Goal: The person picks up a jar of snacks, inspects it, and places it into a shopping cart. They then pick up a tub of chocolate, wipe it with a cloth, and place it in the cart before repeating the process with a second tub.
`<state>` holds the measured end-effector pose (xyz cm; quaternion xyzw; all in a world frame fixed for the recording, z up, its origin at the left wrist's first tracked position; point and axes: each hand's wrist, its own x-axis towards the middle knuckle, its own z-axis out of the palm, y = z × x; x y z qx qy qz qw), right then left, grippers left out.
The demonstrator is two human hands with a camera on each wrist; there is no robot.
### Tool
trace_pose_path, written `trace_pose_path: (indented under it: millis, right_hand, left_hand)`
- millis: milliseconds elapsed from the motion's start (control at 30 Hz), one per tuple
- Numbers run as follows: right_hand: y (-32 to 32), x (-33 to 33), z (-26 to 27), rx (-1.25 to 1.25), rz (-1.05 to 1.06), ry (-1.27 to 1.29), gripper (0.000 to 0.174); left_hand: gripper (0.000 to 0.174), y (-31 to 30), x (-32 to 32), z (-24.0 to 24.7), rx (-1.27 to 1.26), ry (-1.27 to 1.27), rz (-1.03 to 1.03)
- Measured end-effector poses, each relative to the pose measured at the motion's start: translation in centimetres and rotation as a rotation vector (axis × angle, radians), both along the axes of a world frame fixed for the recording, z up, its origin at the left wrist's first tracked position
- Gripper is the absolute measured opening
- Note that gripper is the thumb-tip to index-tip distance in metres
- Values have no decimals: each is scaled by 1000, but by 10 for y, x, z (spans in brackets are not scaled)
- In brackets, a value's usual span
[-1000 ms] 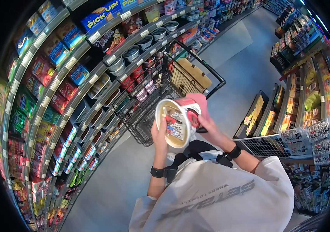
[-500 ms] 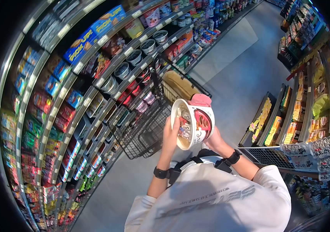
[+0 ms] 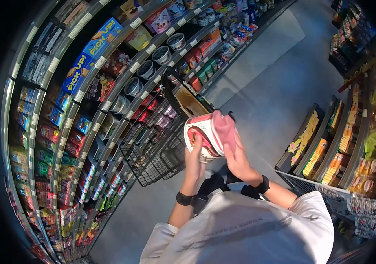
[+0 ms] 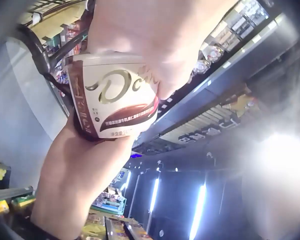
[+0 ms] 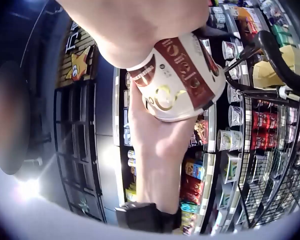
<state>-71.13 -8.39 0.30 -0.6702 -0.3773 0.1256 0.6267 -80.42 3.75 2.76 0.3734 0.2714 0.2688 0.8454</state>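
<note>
Head view first: the left hand [image 3: 193, 159] is gripping a Dove chocolate tub [image 3: 208, 138], its thumb lying across the printed side. The tub is being held up, tilted, just to the right of the wire shopping cart [image 3: 152, 152], where a cardboard box [image 3: 190, 102] is sitting. The left hand is lying nearer the cart; the right hand [image 3: 240, 166] is staying farther off to the cart's right, fingers touching a pink item that I can't identify [image 3: 224, 130]. Are they closing on it? I can't tell.

Over to the left wrist: the gold lettering is facing this camera, the wider rim is pointing toward the left hand, and the narrower base is sitting at the right. The cart's black handle [image 4: 37, 50] is showing beyond.

Now the right wrist: the cart is filling the side past the tub's rim, and the right hand is covering the other end. My read: everything is turning on that axis running between the hands, rim end cartward, left hand closer.
</note>
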Motion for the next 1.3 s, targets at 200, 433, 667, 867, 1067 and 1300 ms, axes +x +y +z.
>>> trace_pose_path:
  millis: [200, 433, 667, 867, 1067, 1300]
  right_hand:
    - [-2, 23, 2, 59, 102, 132, 53]
    - [7, 17, -1, -131, -73, 440, 59]
    - [7, 16, 28, 235, -142, 839, 62]
    - [-29, 5, -13, -279, -327, 492, 63]
    - [-18, 53, 14, -106, -494, 312, 60]
    - [-37, 162, 18, 473, 43, 1186, 83]
  left_hand:
    - [49, 36, 1, -8, -59, -108, 14]
    - [47, 37, 27, 1, 461, 141, -234]
    - [63, 48, 50, -16, 938, 32, -287]
    - [40, 44, 78, -6, 390, -100, -346]
    - [34, 40, 115, -10, 236, -99, -396]
    - [66, 53, 175, 9, 683, -224, -745]
